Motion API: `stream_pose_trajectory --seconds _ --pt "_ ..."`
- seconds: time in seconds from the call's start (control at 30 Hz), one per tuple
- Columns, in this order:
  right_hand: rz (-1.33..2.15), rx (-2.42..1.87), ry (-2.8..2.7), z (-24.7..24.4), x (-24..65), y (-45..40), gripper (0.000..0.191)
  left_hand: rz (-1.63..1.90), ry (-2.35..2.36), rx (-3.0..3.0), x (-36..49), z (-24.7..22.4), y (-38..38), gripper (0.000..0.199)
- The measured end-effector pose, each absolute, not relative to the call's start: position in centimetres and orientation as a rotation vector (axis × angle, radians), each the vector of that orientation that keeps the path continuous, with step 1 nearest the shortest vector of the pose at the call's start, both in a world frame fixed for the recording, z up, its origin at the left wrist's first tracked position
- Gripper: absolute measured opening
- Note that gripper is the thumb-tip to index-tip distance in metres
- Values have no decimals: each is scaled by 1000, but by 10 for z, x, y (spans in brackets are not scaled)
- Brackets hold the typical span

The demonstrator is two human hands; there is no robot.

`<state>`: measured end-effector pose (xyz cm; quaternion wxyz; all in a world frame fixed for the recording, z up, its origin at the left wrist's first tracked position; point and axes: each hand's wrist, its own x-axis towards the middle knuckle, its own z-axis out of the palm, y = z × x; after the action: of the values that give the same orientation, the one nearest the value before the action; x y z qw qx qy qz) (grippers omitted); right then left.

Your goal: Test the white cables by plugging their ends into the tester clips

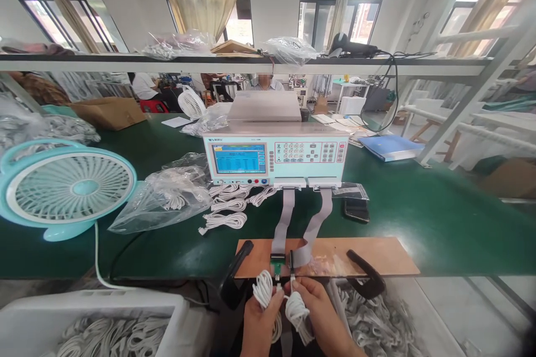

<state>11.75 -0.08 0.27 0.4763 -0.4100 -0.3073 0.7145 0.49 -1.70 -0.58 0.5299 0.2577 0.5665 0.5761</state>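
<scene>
Closest to me, at the near edge of the wooden board [377,254], the person's left hand [262,321] has its fingers closed around a coiled white cable [264,290], and the right hand [320,312] pinches the cable's other bundled end [298,312]; both hands hold its plugs up against the small green connector block [277,261] on the board's front edge. Black clamp handles [364,273] flank the hands on either side of the board, narrowing the room there. Left of the board and lower, a white bin [84,312] holds more coiled cables; right of it lies a loose heap of the same. Two grey ribbon cables [285,215] run from the board back to the pale tester [276,159] on the green surface [439,217]. Left of the board, behind it, lie bundled cables [228,206], a clear plastic bag [167,195] and a turquoise fan [62,187]; a dark phone [355,209] sits right of the ribbons. The surface to the board's right is open. Beyond the tester lies a blue folder [391,146], and a shelf [251,62] crosses overhead.
</scene>
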Motion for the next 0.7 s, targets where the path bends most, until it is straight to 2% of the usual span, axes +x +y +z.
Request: stream_pose_trajectory --seconds 0.33,0.7 --pt "1701 -1039 -873 -4 120 1 21 1419 1377 376 7 -12 -9 29" --pt "1706 -1093 -741 -6 119 0 22 1407 1347 445 5 -14 -9 25"
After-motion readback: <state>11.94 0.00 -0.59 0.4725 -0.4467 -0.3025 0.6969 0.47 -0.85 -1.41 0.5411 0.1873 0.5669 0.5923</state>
